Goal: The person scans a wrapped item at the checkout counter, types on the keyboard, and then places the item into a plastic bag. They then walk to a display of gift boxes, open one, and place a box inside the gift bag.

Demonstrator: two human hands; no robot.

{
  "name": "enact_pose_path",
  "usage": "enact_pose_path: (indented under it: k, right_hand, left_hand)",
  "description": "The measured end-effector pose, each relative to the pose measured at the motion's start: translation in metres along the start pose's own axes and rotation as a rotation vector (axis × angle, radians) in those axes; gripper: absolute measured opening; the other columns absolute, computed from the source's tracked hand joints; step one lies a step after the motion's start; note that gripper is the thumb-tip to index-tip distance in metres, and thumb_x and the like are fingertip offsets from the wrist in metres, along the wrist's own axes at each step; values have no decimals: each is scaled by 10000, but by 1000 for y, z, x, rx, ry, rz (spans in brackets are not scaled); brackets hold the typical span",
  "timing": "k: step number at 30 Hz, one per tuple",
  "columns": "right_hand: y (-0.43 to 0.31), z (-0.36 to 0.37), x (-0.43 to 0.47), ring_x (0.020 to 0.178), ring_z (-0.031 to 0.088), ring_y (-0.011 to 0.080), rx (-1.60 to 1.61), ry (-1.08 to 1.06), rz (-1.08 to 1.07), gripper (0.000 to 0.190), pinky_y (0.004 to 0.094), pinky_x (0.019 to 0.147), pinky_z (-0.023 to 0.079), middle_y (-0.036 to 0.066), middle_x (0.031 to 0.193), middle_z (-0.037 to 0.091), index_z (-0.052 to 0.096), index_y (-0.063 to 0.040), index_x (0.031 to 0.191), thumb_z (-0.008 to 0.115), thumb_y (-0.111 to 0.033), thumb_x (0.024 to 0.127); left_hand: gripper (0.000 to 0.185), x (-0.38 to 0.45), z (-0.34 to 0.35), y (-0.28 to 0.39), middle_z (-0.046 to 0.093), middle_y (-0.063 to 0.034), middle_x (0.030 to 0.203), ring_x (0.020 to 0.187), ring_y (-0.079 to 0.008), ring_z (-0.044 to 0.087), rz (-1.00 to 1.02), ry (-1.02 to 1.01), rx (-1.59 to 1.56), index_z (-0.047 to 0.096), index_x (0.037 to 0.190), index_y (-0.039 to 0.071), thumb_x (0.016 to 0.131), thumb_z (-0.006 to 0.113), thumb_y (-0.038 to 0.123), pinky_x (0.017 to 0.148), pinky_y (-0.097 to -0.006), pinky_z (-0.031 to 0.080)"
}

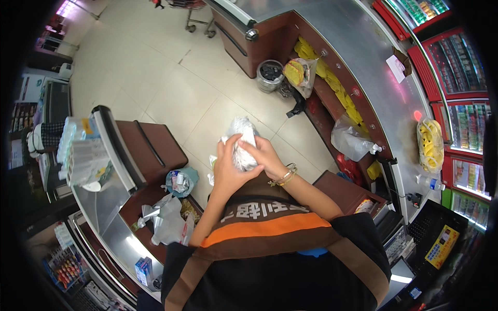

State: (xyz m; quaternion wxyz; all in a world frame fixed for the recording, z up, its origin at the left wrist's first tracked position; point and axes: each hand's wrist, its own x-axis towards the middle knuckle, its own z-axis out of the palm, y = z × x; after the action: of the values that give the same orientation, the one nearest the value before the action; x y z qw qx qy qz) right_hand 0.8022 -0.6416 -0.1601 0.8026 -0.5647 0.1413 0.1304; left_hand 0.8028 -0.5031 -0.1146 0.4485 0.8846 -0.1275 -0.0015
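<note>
A crumpled white plastic bag [243, 149] is between my two hands, in front of my brown and orange apron [268, 229]. From the left, my left hand [229, 167] grips it with bent fingers. My right hand [266, 155] closes on its other side, thumb and fingers pressed to the plastic; bracelets circle that wrist. A thin part of the bag hangs out beyond the fingers, over the tiled floor. Whether anything is inside the bag cannot be told.
Brown checkout counters with metal tops [358, 50] stand on both sides. Bagged bananas [430, 145] and a plastic bottle [430, 182] lie on the right one. A lined bin [181, 182] stands at left, a clear tub [269, 76] ahead, a cart [198, 19] beyond.
</note>
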Motion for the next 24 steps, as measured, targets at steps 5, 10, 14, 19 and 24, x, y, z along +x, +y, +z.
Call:
enact_pose_path:
  k: [5, 10, 14, 19, 24]
  right_hand:
    - [-47, -57, 84, 908, 581, 82, 721, -12, 212, 355, 258, 807, 469, 54, 1018, 633, 521, 45, 1166, 482, -248, 969]
    - [-86, -98, 133, 824, 577, 57, 71, 75, -52, 302, 203, 717, 446, 60, 965, 654, 499, 41, 1223, 479, -126, 972]
    - [-96, -139, 188, 732, 531, 54, -12, 172, -69, 276, 187, 675, 426, 25, 855, 620, 552, 10, 1199, 510, -61, 936]
    - [-108, -182, 251, 791, 494, 82, -371, 42, -283, 357, 212, 690, 435, 22, 926, 550, 564, 19, 1173, 651, -51, 834]
    - [-123, -203, 321, 795, 543, 45, -23, -297, -3, 223, 183, 688, 443, 35, 931, 617, 555, 2, 1001, 697, 0, 828]
  left_hand:
    - [511, 125, 54, -23, 627, -226, 1017, 909, -373, 640, -76, -150, -284, 488, 1282, 26, 834, 681, 176, 765, -353, 501]
    - [301, 197, 106, -34, 581, -45, 675, 635, -81, 494, -233, -239, -560, 621, 1020, -41, 990, 485, 226, 571, -286, 426]
    - [436, 242, 149, -29, 566, 3, 685, 625, -63, 483, -511, -156, -745, 632, 957, -37, 1017, 421, 340, 568, -253, 401]
    - [435, 295, 186, -27, 604, 0, 741, 675, -68, 518, -760, 109, -925, 634, 917, -28, 1015, 433, 345, 615, -237, 426]
    - [451, 317, 209, -33, 569, 21, 657, 608, -36, 464, -718, 181, -775, 635, 750, -11, 996, 492, 339, 532, -237, 387]
